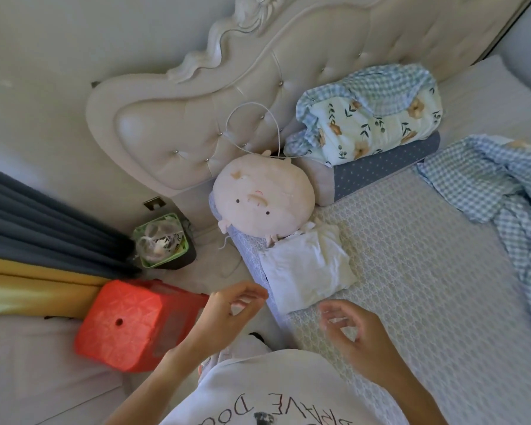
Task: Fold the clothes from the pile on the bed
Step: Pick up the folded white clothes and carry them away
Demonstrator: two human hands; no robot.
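Observation:
A folded white garment (pixel 304 268) lies flat at the near left corner of the bed (pixel 411 271), just below a pink plush pig. My left hand (pixel 230 314) hovers off the bed's left edge, fingers loosely curled and apart, holding nothing. My right hand (pixel 356 335) floats over the patterned sheet just below the white garment, fingers also apart and empty. Neither hand touches the cloth. A blue checked fabric (pixel 503 191) lies crumpled at the bed's right side.
The plush pig (pixel 262 199) rests against the tufted headboard (pixel 196 118). A rolled floral and checked quilt (pixel 371 115) sits on a blue dotted pillow (pixel 380 170). On the floor to the left stand a red plastic stool (pixel 135 326), a green-rimmed bin (pixel 163 240) and curtains (pixel 43 228).

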